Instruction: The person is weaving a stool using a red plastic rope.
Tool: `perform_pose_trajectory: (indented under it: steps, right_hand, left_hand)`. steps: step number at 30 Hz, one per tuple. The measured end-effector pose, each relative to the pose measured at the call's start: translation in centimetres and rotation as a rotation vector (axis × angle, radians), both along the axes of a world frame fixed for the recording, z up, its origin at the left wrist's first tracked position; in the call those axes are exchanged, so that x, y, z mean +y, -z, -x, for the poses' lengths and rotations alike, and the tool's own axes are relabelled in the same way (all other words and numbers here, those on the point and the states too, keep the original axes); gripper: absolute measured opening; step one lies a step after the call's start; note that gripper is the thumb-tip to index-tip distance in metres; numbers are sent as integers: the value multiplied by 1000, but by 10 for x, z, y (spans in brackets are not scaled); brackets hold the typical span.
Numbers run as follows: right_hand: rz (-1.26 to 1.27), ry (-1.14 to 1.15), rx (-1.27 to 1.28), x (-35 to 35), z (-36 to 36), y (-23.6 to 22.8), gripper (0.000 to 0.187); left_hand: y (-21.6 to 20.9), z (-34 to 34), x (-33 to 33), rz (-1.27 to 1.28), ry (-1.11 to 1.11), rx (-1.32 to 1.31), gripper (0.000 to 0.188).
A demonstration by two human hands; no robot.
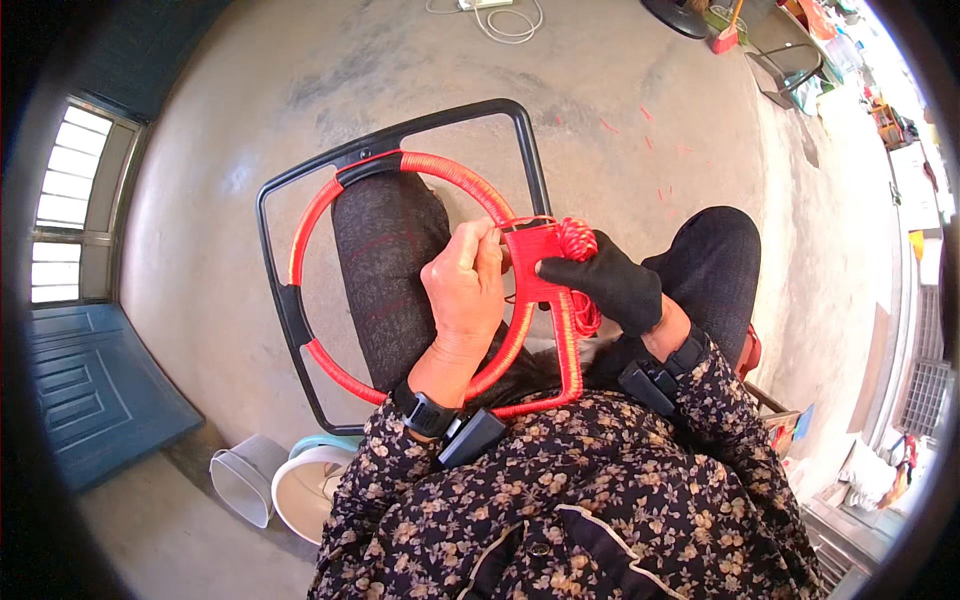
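Note:
A black square frame (440,118) with rounded corners and a ring inside lies across my lap, over my left thigh. Glossy red cord wraps most of the ring (460,178); black bands show between the wound stretches. At the right side sits a flat red wrapped section (533,255). My bare left hand (462,285) is closed beside it, fingertips pinching what looks like a strand of red cord. My right hand (615,283), in a black glove, grips the wrapped section with its thumb on top. A bundle of red cord (577,240) bulges next to that thumb; the fingers underneath are hidden.
Red scraps (647,114) lie on the concrete floor ahead. A white cable (512,25) is at the far edge, a red broom (726,40) at far right. White buckets (250,478) stand at lower left, near a blue panelled door (105,395).

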State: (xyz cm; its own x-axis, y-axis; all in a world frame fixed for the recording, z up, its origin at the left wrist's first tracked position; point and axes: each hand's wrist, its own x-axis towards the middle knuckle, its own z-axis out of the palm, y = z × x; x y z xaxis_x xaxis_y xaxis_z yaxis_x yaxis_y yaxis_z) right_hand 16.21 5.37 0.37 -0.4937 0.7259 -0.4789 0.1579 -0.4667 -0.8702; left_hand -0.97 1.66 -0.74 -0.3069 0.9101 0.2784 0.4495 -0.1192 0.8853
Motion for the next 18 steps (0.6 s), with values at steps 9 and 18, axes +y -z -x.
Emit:
perform_pose_trajectory:
  steps: [9,18]
  right_hand:
    - [23,189,215,36,-89,21,29]
    - [-25,1252,-81,69,-169,-22,23]
  left_hand:
    - [-1,-6,-1,260,99,-814,16]
    - [2,-2,-2,304,83,-876,14]
